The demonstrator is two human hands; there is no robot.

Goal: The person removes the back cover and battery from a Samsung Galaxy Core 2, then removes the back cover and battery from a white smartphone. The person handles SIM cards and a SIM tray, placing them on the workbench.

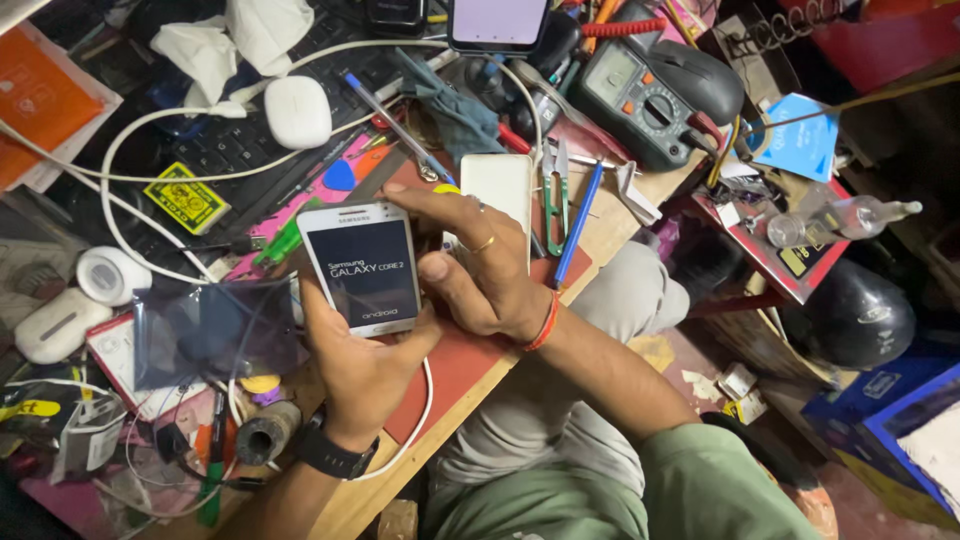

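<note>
Head view, looking straight down at a very busy repair desk (470, 385). The left hand (350, 350) cradles a small white smartphone (365, 262) from underneath, grip clamped on its lower edge and side, screen up and lit with a boot logo (so it's powered on). The right hand (480, 270) comes in from the right, fingers curled over the phone's right edge with the thumb pressing against the side, grip closed on it too. My guess is two hands keep it steady while a side button gets held. The phone sits just above the red mat (460, 365) at the near edge of the desk, roughly centre of the scene.

Right behind the right hand lies a white back cover or second phone (498, 185) flat on the desk, touching or nearly touching the fingers. Just right of that are green-handled snips (553, 205) and a blue pen (578, 225), kept within easy reach. Farther right sits a dark multimeter (640, 100) with a black mouse (695, 80) beside it. Far centre, another phone (497, 22) stands propped with its screen glowing.

On the left, a dark translucent anti-static bag (215, 330) lies flat; I can't tell what's inside. A white earbud case (297, 110) sits closed on the black keyboard (225, 150), contents hidden. White cable (120, 170) loops all over the place.
</note>
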